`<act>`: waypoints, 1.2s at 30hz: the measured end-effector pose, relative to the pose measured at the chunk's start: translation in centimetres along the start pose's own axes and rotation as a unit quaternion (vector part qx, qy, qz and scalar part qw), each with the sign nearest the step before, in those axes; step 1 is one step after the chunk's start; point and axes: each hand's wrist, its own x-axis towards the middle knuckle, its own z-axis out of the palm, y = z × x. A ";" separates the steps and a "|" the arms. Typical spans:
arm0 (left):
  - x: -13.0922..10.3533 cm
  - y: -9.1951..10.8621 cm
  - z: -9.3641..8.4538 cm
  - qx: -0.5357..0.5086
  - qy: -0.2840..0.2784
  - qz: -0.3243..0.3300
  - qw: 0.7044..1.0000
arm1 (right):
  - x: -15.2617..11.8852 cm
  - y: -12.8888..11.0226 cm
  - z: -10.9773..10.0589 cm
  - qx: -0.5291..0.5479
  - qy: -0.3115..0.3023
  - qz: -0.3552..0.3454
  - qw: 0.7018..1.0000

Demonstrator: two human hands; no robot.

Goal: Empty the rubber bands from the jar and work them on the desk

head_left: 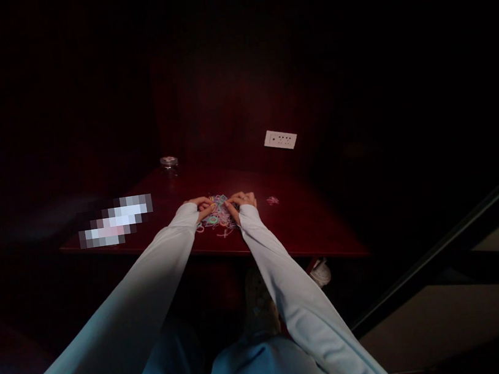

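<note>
A loose heap of small coloured rubber bands (221, 219), mostly pink, purple and teal, lies on a dark red table (302, 229). My left hand (203, 206) is at the heap's left side, thumb and fingers brought together over the bands. Opposite it, my right hand (242, 201) is at the right side with its fingers curled in a pinch. Both sets of fingertips are close to each other above the heap. What they grip is too small to make out. A smaller cluster of pink bands (272, 200) lies apart, to the right of my right hand.
A clear lidded jar (169, 166) stands at the table's back left. A bright, pixelated object (117, 221) lies near the left edge. On the wall behind is a white socket plate (280, 139). A dark diagonal bar (449, 252) runs along the right.
</note>
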 end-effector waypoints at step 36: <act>0.2 -1.2 -0.1 -0.039 0.025 0.089 0.995 | -0.4 9.5 -5.4 -0.221 0.121 0.308 0.917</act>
